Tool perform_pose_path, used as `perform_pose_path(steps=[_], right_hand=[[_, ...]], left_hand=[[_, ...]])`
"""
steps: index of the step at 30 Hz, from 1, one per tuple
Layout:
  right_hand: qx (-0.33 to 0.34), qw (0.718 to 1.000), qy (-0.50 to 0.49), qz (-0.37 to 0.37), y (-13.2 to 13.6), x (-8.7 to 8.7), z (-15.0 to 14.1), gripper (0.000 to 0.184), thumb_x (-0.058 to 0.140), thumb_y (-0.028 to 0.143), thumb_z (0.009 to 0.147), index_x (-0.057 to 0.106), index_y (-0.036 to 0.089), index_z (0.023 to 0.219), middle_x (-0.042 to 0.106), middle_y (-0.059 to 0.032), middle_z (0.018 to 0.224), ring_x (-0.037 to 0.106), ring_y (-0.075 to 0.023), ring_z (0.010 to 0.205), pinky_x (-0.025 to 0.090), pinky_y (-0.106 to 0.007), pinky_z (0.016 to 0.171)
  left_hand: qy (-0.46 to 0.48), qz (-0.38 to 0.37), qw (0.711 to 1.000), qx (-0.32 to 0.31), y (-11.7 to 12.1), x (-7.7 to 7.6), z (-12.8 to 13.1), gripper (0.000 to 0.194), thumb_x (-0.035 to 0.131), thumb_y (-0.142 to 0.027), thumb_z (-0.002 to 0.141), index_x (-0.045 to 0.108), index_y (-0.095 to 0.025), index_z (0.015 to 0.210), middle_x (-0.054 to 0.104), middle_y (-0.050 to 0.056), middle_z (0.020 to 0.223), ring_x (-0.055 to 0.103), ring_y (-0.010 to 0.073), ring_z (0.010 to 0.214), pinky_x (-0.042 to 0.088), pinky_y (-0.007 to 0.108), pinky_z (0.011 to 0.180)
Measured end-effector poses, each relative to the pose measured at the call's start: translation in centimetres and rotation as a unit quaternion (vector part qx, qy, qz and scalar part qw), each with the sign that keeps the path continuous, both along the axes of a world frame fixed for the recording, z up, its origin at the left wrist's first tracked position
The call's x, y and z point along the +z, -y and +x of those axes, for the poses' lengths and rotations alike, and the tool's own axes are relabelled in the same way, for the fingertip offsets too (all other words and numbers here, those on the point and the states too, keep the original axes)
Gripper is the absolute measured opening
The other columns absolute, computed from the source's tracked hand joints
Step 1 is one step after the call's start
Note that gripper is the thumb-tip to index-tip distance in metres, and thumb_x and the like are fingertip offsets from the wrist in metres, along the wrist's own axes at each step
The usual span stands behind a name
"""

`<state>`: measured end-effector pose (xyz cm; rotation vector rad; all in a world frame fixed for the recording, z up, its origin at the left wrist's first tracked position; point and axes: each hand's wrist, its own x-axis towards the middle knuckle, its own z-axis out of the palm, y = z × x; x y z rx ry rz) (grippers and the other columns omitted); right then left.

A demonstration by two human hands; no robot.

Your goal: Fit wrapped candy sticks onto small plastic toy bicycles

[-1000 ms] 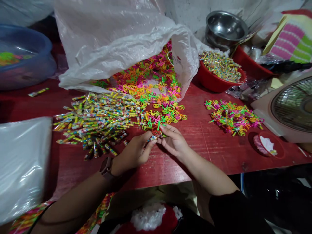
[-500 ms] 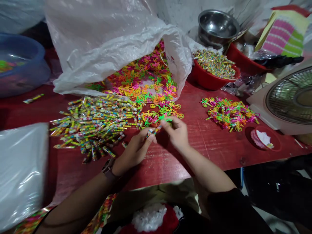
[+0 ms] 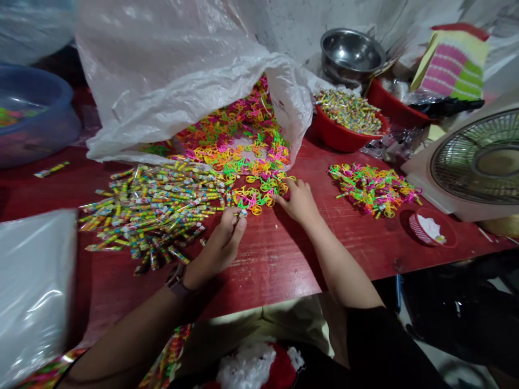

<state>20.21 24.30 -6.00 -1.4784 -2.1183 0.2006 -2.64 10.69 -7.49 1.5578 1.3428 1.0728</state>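
Observation:
My left hand (image 3: 221,240), wearing a wristwatch, pinches a small printed candy tube (image 3: 243,214) whose end shows above the thumb. My right hand (image 3: 300,204) is at the right edge of a heap of bright plastic bicycle-shaped toys (image 3: 259,194), thumb and fingers apart and touching the toys; no piece can be made out in its grasp. These toys spill from a big white plastic bag (image 3: 170,102). Left of my left hand lies a large pile of filled clear-wrapped candy tubes (image 3: 158,205).
On the red table (image 3: 259,265), more toys (image 3: 373,189) lie in a pile to the right, by a fan (image 3: 478,162) and a small basket (image 3: 424,227). A red bowl (image 3: 344,140) of small candies and a steel bowl (image 3: 352,54) stand behind. A blue tub (image 3: 36,129) is at left.
My right hand has moved away from my left hand to the toy heap, and the green toy no longer shows in its fingers. My left hand has shifted slightly left, still pinching the tube.

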Motion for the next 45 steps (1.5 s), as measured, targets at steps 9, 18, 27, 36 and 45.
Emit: perform_pose_path(steps=[9, 18, 27, 36, 45], right_hand=[[0.015, 0.894, -0.423, -0.148, 0.6, 0.9, 1.3, 0.035, 0.068, 0.039, 0.085, 0.060, 0.021, 0.115, 0.070, 0.0010, 0.078, 0.063, -0.0158, 0.066, 0.049, -0.029, 0.068], [0.207, 0.739, -0.507, -0.391, 6.2, 0.8, -5.3, 0.024, 0.075, 0.035, 0.081, 0.069, 0.023, 0.100, 0.069, 0.0041, 0.073, 0.063, -0.0130, 0.057, 0.052, -0.027, 0.060], [0.179, 0.741, -0.546, -0.348, 6.7, 0.8, -5.3, 0.029, 0.087, 0.045, 0.076, 0.078, 0.023, 0.093, 0.073, 0.0000, 0.081, 0.065, -0.0153, 0.077, 0.054, -0.029, 0.077], [0.113, 0.690, -0.597, -0.393, 7.5, -0.3, -6.4, 0.035, 0.094, 0.044, 0.064, 0.077, 0.019, 0.082, 0.068, 0.0014, 0.073, 0.055, -0.0107, 0.065, 0.045, -0.024, 0.065], [0.031, 0.774, -0.582, -0.249, 9.4, -1.2, -8.3, 0.026, 0.080, 0.044, 0.081, 0.074, 0.021, 0.091, 0.071, -0.0016, 0.086, 0.060, -0.0163, 0.079, 0.048, -0.028, 0.078]], left_hand=[[-0.039, 0.023, 0.998, -0.031, 0.1, 0.6, 0.1, 0.022, 0.039, -0.037, 0.108, 0.048, -0.020, 0.118, 0.046, -0.004, 0.078, 0.046, 0.0132, 0.067, 0.037, 0.028, 0.067], [-0.021, 0.056, 0.996, -0.064, -0.1, 1.1, 0.2, 0.025, 0.042, -0.035, 0.108, 0.059, -0.019, 0.112, 0.067, 0.006, 0.103, 0.062, 0.0178, 0.094, 0.047, 0.031, 0.088], [-0.031, 0.071, 0.996, -0.053, 0.0, 1.1, 0.1, 0.024, 0.043, -0.035, 0.107, 0.061, -0.019, 0.103, 0.066, 0.004, 0.092, 0.059, 0.0185, 0.083, 0.048, 0.031, 0.080], [-0.146, 0.130, 0.980, -0.031, 0.0, 0.6, -0.2, 0.025, 0.047, -0.029, 0.105, 0.063, -0.017, 0.090, 0.067, 0.003, 0.076, 0.061, 0.0163, 0.068, 0.043, 0.028, 0.065], [-0.223, 0.185, 0.957, 0.015, 0.3, -0.1, 0.6, 0.021, 0.048, -0.022, 0.101, 0.069, -0.017, 0.100, 0.073, 0.006, 0.079, 0.065, 0.0170, 0.065, 0.046, 0.028, 0.064]])
